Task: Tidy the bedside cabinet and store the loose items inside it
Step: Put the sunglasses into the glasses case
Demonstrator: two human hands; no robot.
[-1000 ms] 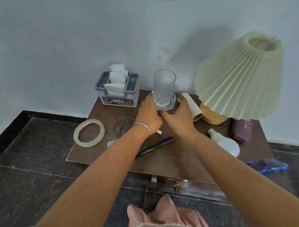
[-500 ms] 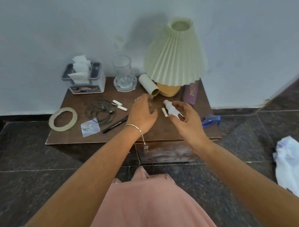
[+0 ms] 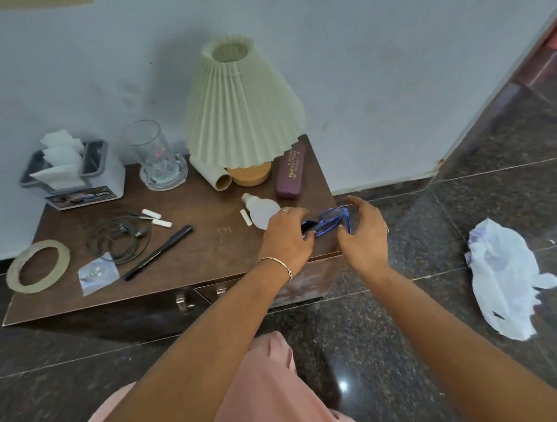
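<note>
The brown bedside cabinet [image 3: 208,245] carries loose items: a tape ring [image 3: 38,266], a small plastic bag [image 3: 96,273], coiled earphones [image 3: 120,235], a black pen [image 3: 159,251], white chalk-like sticks [image 3: 156,217], a bulb [image 3: 262,210] and a maroon glasses case [image 3: 290,171]. Blue-framed glasses [image 3: 330,221] sit at the cabinet's right front corner. My left hand [image 3: 284,236] grips their left end. My right hand [image 3: 363,236] curls around their right end, fingers bent on the frame.
A tissue box [image 3: 77,175], a glass on a coaster [image 3: 155,155], a cardboard tube [image 3: 211,174] and a pleated lamp [image 3: 242,100] stand along the wall. Drawer handles [image 3: 184,302] show on the cabinet front. A crumpled white bag [image 3: 509,274] lies on the dark floor, right.
Both hands left the glass at the back, passed the bulb, and moved right to the blue glasses. The view pulled back and turned right.
</note>
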